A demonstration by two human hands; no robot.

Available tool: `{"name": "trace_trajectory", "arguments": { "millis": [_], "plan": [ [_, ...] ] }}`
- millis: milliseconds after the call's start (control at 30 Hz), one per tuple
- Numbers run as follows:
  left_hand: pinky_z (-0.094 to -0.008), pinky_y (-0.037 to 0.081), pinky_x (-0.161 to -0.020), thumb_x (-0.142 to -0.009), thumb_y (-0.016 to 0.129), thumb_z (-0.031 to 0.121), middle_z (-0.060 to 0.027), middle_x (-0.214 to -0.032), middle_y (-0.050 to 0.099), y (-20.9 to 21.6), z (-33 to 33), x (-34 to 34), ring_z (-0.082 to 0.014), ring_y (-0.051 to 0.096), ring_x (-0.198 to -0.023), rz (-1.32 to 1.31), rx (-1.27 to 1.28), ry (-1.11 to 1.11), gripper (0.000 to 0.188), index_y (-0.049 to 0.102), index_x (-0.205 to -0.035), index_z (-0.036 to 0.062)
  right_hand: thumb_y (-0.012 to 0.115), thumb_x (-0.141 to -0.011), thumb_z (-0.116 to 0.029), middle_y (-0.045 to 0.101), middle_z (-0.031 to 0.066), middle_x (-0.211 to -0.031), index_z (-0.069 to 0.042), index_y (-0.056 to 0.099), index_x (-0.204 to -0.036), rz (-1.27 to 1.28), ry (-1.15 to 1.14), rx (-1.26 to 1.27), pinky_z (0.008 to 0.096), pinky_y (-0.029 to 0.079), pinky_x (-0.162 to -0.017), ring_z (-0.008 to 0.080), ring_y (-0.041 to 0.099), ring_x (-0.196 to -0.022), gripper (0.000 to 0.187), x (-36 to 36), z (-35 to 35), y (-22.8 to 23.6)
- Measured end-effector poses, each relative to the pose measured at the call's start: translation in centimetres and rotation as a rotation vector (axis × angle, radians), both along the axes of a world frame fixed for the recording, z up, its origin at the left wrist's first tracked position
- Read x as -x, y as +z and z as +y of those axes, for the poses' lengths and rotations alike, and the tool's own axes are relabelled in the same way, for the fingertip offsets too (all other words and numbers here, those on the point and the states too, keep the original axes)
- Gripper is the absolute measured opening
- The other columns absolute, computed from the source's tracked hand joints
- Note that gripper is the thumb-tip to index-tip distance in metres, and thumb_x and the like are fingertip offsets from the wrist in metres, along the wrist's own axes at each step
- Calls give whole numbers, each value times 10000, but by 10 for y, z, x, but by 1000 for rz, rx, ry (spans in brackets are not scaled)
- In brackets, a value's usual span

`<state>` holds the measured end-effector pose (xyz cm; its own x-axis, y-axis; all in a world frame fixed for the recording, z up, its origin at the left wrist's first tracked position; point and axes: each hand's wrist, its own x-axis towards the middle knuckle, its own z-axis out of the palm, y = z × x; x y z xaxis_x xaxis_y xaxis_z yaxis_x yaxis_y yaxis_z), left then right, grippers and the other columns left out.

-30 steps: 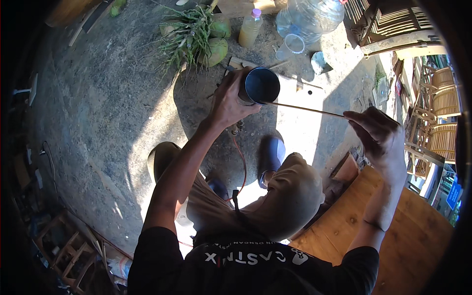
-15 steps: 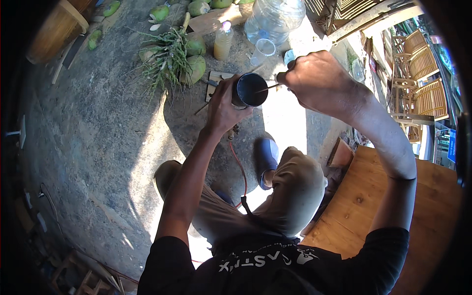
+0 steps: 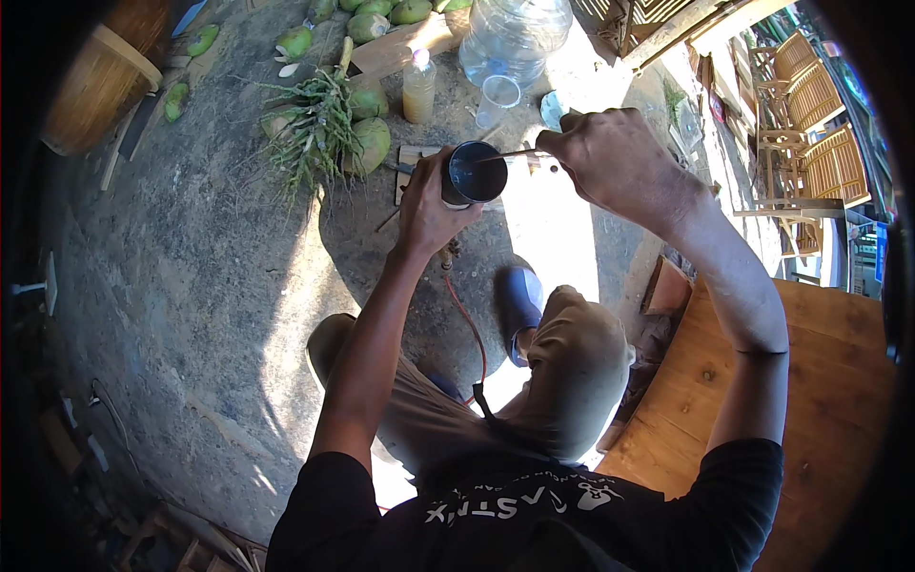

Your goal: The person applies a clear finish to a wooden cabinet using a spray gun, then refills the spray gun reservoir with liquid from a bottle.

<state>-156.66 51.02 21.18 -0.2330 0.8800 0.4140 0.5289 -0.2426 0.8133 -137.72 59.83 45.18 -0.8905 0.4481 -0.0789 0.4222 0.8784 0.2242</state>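
Observation:
My left hand (image 3: pixel 426 212) wraps round a dark, round cup (image 3: pixel 477 174) and holds it off the ground, its mouth turned up toward me. In my closed right hand (image 3: pixel 615 164) is a thin stick (image 3: pixel 515 154). It reaches leftward over the cup's rim, its far end in the mouth. What the stick's tip touches is hard to make out. Beyond the cup stand a bottle of cloudy yellowish liquid (image 3: pixel 418 91) and a clear plastic cup (image 3: pixel 499 92). A small wooden board (image 3: pixel 408 155) lies on the ground behind my left hand.
Green coconuts (image 3: pixel 370 145) and a green stalk bunch (image 3: pixel 319 133) lie far left of the cup. A big clear water jug (image 3: pixel 515 43) stands at the back. To my right is a wooden bench top (image 3: pixel 753 353). A red cord (image 3: pixel 464 310) runs between my feet.
The stick has shifted toward the cup's far side and lies more level. My right hand has drawn slightly away from the cup. The whole view has shifted a little.

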Motion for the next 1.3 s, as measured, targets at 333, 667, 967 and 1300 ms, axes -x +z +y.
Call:
{"name": "trace_trajectory", "arguments": {
  "millis": [333, 667, 967, 1300],
  "plan": [
    [-508, 549, -1001, -666, 958, 211, -232, -1279, 647, -3, 11, -15, -408, 651, -1200, 41, -23, -32, 894, 542, -1421, -28, 601, -863, -17, 733, 174, -811, -19, 753, -990, -53, -111, 78, 447, 627, -764, 328, 765, -837, 198, -25, -9, 5],
    [-496, 544, -1034, -660, 950, 164, -209, -1314, 627, -6, 17, -9, -400, 627, -1234, -13, 45, -25, 902, 523, -1441, 19, 684, -998, -133, 773, 148, -955, -76, 742, -1142, 131, -299, 332, 421, 617, -747, 301, 755, -821, 165, -77, -5, -24],
    [-421, 597, -936, -697, 953, 128, -186, -1261, 680, -34, 16, 21, -327, 715, -1124, -317, 89, 2, 823, 550, -1399, -25, 645, -1018, -119, 761, 101, -922, -12, 742, -1178, 903, -894, 1055, 327, 592, -699, 174, 765, -786, 216, -193, -47, -246],
    [-327, 609, -894, -755, 908, -6, -145, -1193, 725, 38, -4, 32, -191, 732, -1019, -361, 48, 53, 653, 594, -1325, -66, 676, -983, -271, 682, 226, -1213, -17, 667, -1272, 716, -1224, 354, 517, 543, -899, 440, 667, -1098, 384, -143, -33, -492]
  ]
}}
